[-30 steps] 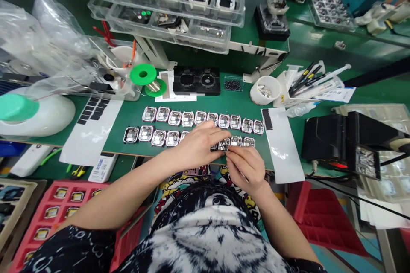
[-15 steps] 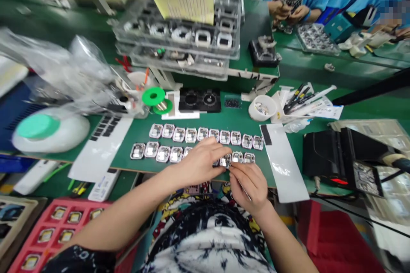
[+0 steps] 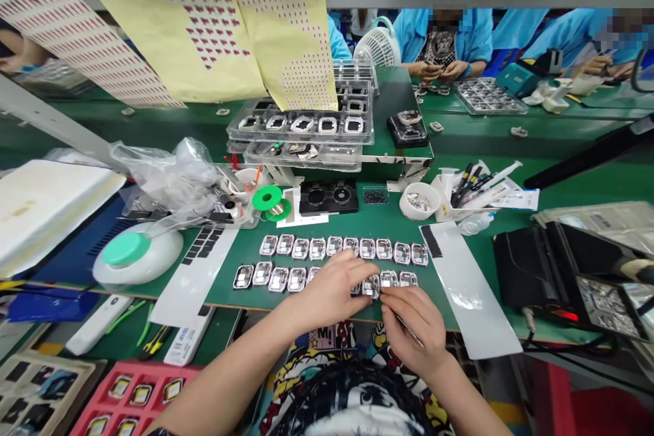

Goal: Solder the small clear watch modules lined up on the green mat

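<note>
Two rows of small square watch cases [image 3: 297, 279] with exposed circuitry lie face up on the green bench. My left hand [image 3: 334, 286] reaches across the front row, its thumb and fingers closed around one watch case [image 3: 370, 285] near the row's right end. Against the right edge of that case, the fingertips of my right hand [image 3: 416, 327] are pinched together. A thin metallic tool [image 3: 417, 339] shows between its fingers; most of it is hidden. My left hand covers part of the front row.
White strips with black pads [image 3: 204, 252] flank the rows, another strip [image 3: 473, 293] at right. Behind stand a solder spool [image 3: 268, 198], a black fixture [image 3: 328, 197], a white cup [image 3: 419, 201] and a pen box [image 3: 475, 194]. A bottle [image 3: 148, 259] stands left, a black device [image 3: 531, 279] right. Co-workers sit opposite.
The camera view has tilted up, so the bench appears lower and the hanging yellow sheets show more fully. Both hands stay at the same watch case in nearly the same pose.
</note>
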Demonstrator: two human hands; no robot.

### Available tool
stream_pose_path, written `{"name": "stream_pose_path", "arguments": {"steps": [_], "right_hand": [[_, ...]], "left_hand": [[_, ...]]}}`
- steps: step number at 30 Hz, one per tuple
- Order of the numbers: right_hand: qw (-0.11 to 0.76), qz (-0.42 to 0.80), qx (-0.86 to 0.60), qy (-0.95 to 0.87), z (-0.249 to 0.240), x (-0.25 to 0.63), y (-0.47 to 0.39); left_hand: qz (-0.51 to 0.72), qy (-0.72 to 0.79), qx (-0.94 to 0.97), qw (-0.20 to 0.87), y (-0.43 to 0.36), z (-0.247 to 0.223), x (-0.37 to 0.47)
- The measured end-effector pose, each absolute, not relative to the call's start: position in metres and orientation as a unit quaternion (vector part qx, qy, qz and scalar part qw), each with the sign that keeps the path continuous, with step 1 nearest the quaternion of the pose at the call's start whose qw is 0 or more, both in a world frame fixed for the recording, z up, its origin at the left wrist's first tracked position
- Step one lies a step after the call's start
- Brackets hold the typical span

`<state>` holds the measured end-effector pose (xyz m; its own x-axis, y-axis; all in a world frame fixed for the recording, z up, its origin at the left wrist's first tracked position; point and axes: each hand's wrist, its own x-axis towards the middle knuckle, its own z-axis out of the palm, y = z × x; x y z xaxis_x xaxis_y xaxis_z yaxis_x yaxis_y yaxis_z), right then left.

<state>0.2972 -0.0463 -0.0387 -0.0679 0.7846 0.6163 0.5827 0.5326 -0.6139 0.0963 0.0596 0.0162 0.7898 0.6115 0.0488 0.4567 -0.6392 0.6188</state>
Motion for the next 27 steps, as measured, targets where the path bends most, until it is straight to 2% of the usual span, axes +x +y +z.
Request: {"name": "stream_pose_path", "arguments": {"steps": [11,22,27], "right_hand": [[0.557,0.085,-0.492,-0.663,-0.033,0.297,-0.045],[0.575,0.067,-0.517,-0.631,-0.039,0.295,-0.045],[0.555,0.081,-0.533,-0.633,-0.027,0.301,-0.046]], "left_hand": [[0.126,0.307,0.893,0.305,0.057,0.014,0.096],[0.124,0.314,0.896,0.287,0.054,0.014,0.097],[0.136,0.303,0.897,0.29,0.055,0.011,0.095]]}}
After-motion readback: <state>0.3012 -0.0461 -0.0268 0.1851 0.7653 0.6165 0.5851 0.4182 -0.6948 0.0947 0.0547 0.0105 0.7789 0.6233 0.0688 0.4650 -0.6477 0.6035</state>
